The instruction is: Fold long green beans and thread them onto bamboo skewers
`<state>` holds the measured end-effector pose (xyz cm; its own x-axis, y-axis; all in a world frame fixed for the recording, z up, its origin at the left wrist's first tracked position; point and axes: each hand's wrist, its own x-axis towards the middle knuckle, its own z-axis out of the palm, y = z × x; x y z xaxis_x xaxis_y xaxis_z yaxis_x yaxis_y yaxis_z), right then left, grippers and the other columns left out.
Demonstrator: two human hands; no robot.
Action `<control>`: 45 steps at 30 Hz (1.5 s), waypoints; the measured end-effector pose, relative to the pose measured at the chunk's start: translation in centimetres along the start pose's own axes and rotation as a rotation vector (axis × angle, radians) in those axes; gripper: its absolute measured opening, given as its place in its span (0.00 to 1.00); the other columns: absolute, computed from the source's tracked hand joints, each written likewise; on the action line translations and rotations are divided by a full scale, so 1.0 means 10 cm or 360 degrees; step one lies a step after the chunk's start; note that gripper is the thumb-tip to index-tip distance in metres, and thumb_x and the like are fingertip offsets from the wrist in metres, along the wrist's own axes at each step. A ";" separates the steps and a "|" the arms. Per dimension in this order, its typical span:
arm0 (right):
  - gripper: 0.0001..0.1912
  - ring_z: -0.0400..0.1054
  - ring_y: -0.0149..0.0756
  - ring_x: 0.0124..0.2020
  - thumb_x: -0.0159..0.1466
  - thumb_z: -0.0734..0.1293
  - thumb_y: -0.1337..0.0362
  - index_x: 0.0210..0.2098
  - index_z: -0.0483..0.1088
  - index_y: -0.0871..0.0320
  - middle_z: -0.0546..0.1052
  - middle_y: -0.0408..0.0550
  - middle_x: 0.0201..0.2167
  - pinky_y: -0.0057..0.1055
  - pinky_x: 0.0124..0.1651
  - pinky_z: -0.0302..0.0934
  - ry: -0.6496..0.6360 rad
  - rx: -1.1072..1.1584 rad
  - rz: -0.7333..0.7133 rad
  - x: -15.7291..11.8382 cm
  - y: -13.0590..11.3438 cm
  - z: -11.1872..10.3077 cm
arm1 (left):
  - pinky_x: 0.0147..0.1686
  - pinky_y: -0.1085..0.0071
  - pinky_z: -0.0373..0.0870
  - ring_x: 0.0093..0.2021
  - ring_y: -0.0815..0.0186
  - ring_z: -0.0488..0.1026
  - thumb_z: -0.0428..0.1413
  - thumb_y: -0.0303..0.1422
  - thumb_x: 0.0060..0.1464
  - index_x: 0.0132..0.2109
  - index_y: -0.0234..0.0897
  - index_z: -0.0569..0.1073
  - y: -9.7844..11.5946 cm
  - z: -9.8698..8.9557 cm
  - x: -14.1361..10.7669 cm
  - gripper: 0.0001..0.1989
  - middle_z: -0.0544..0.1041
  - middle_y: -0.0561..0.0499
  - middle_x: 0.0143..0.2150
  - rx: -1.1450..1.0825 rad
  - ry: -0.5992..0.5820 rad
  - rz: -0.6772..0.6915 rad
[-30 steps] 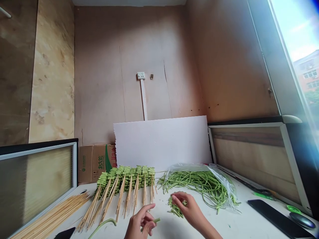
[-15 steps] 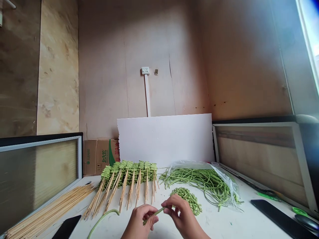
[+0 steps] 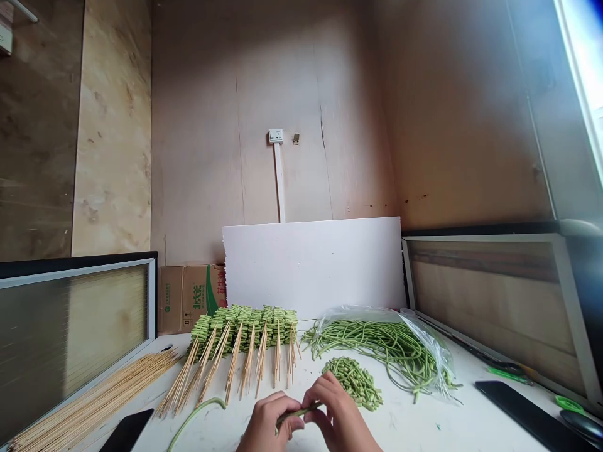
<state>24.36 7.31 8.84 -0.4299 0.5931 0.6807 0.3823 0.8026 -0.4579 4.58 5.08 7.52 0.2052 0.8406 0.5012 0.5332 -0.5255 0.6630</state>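
Observation:
My left hand (image 3: 269,424) and my right hand (image 3: 336,422) meet low in the middle of the view, both pinching a length of green long bean (image 3: 299,414) between their fingers. Just beyond my right hand lies a heap of cut bean pieces (image 3: 352,382), not touching it. Farther back, a bundle of whole long beans (image 3: 381,346) rests on a clear plastic bag (image 3: 426,344). A row of bamboo skewers threaded with bean pieces (image 3: 245,329) lies to the left, points toward me. One loose long bean (image 3: 193,417) curves near my left hand.
The white table (image 3: 414,427) holds a pile of bare skewers (image 3: 94,395) at left, dark phones (image 3: 126,430) (image 3: 522,414), and green-handled scissors (image 3: 511,375). A white board (image 3: 311,270) and cardboard box (image 3: 188,298) stand behind, with window frames on both sides.
My hands have come together on the bean, lower and closer than a second ago, when my right hand was over the cut pieces. The heap of pieces looks larger, and the view has turned slightly.

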 end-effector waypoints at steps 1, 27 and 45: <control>0.10 0.66 0.41 0.39 0.65 0.65 0.76 0.35 0.73 0.54 0.77 0.48 0.33 0.33 0.40 0.60 -0.0005 -0.0035 -0.0010 0.00 0.00 0.02 | 0.34 0.73 0.65 0.32 0.65 0.71 0.57 0.25 0.55 0.39 0.36 0.83 0.00 0.01 0.00 0.10 0.79 0.47 0.34 0.0022 -0.0002 -0.0002; 0.11 0.67 0.44 0.38 0.70 0.68 0.56 0.37 0.79 0.54 0.78 0.52 0.32 0.36 0.36 0.63 0.0038 0.0144 0.0008 0.00 -0.09 -0.08 | 0.37 0.69 0.66 0.34 0.61 0.73 0.58 0.33 0.61 0.39 0.39 0.85 0.25 -0.15 -0.03 0.10 0.79 0.45 0.33 0.0008 0.0047 0.0047; 0.12 0.70 0.38 0.33 0.64 0.72 0.54 0.33 0.78 0.57 0.78 0.48 0.30 0.34 0.36 0.64 -0.0057 0.0939 0.0407 -0.02 -0.07 0.04 | 0.34 0.70 0.69 0.31 0.65 0.72 0.55 0.33 0.62 0.33 0.32 0.81 0.21 -0.21 -0.09 0.13 0.78 0.45 0.31 -0.0409 -0.0157 -0.0083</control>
<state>23.85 6.69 8.77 -0.4157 0.7639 0.4936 -0.0337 0.5293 -0.8477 3.76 2.95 9.61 0.2686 0.8694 0.4148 0.3218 -0.4869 0.8120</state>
